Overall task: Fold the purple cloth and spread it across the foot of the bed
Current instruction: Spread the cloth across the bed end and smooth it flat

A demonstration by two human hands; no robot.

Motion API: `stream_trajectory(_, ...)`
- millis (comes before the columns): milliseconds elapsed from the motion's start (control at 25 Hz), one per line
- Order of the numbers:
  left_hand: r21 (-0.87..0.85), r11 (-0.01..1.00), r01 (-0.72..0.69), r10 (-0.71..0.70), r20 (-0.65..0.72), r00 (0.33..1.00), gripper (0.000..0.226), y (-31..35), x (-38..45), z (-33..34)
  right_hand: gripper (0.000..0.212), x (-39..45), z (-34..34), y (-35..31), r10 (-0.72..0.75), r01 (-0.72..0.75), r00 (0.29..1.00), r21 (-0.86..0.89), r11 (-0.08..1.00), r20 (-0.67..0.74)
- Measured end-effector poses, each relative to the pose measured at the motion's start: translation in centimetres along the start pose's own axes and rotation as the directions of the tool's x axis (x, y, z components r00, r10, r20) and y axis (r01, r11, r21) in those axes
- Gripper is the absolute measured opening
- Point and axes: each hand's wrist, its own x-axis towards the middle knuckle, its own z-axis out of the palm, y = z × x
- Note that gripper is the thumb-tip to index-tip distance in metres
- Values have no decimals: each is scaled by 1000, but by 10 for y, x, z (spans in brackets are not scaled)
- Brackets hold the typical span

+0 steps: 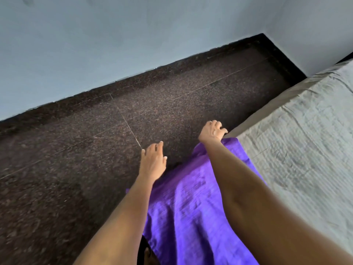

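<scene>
Starting on the left, it's just dark speckled floor (86,150) running up to a pale blue wall (95,44), nothing on it that matters here. Then comes the left hand (153,161), stretched out over the floor with its fingers straight and a bit spread, holding nothing as far as I can see; it sits just beside the edge of the purple cloth (183,207) but I can't tell if it's actually touching it. The cloth itself hangs below both forearms, off the side of the bed and over the floor, looking like a long strip, so my guess is the folding is mostly done and we're at the spreading part. Further right, the right hand (213,131) is up at the far corner of the cloth, right by the corner of the bed (296,140), fingers curled; the frame is blurry, and I can't honestly say whether it's pinching that corner or only resting there. The bed has a wrinkly grey sheet on it. Next move, I reckon: get a proper hold of both far corners and draw the strip up onto the mattress, flat and square across the foot.
</scene>
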Motion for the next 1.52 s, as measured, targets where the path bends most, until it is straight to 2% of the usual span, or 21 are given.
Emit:
stream_trajectory(80, -147, 987, -63, 65, 10, 998, 58, 27, -5, 14, 58, -4, 7, 21, 206, -210, 970, 20, 977, 132)
stream_trajectory(200, -281, 950, -133, 154, 52, 987, 74, 59, -15, 24, 63, -13, 19, 47, 273, -286, 944, 45, 957, 185)
stream_trajectory(320, -193, 956, -221, 255, 173, 951, 70, 68, -30, 36, 69, -17, 21, 68, 292, -313, 949, 246, 917, 120)
stream_trajectory(440, -29, 959, -282, 282, 195, 939, 65, 62, -43, 47, 81, -18, 21, 86, 286, -344, 937, 371, 863, 202)
stream_trajectory(520, 21, 956, -291, 283, 178, 942, 66, 60, -47, 48, 65, -12, 21, 99, 246, -314, 944, 366, 876, 221)
stream_trajectory(600, 74, 950, -304, 289, 168, 943, 67, 61, -48, 49, 38, -4, 13, 109, 198, -234, 971, 369, 899, 133)
stream_trajectory(720, 110, 942, -316, 296, 163, 941, 69, 61, -48, 50, 32, 8, 3, 112, 197, -162, 980, 431, 888, -38)
stream_trajectory(840, 127, 944, -305, 278, 189, 942, 66, 61, -48, 53, 26, -1, 13, 105, 205, -114, 974, 568, 815, -100)
stream_trajectory(920, 133, 947, -292, 266, 186, 946, 67, 61, -48, 53, 35, -21, 24, 98, 185, -12, 968, 707, 707, -169)
stream_trajectory(960, 132, 951, -279, 254, 181, 950, 69, 61, -48, 53, 43, -34, 33, 95, 178, 34, 959, 711, 703, -222)
stream_trajectory(1040, 129, 968, -213, 191, 167, 967, 78, 60, -54, 52, 53, -66, 54, 82, 140, 77, 946, 622, 779, -293)
stream_trajectory(1120, 93, 988, -121, 107, 144, 984, 72, 55, -61, 52, 63, -99, 79, 66, 24, 156, 953, 560, 814, -301)
stream_trajectory(1160, 82, 993, -83, 72, 130, 989, 69, 53, -63, 52, 67, -111, 92, 62, 23, 141, 961, 562, 815, -275)
stream_trajectory(1200, 94, 994, -63, 53, 106, 993, 68, 52, -65, 50, 67, -121, 103, 62, 97, 54, 971, 600, 798, -217)
stream_trajectory(1240, 127, 989, -69, 60, 81, 995, 67, 53, -66, 49, 65, -125, 114, 68, 255, -122, 962, 668, 734, -103)
stream_trajectory(1280, 165, 981, -103, 96, 47, 994, 66, 55, -65, 49, 64, -128, 120, 76, 420, -326, 906, 717, 616, 51)
stream_trajectory(1320, 207, 964, -166, 165, 23, 986, 64, 58, -64, 50, 63, -132, 124, 84, 507, -448, 848, 720, 530, 154)
stream_trajectory(1360, 251, 929, -270, 272, 27, 962, 63, 63, -65, 53, 64, -137, 128, 89, 505, -430, 854, 718, 548, 126)
stream_trajectory(1440, 307, 802, -512, 509, 97, 855, 61, 74, -70, 62, 68, -151, 126, 82, 257, -111, 960, 695, 711, -108)
stream_trajectory(1480, 317, 744, -589, 575, 147, 805, 60, 80, -74, 67, 72, -157, 127, 79, 123, 21, 978, 670, 742, -167)
stream_trajectory(1520, 334, 713, -616, 588, 193, 785, 59, 84, -78, 72, 75, -163, 131, 78, 76, 53, 983, 661, 749, -165)
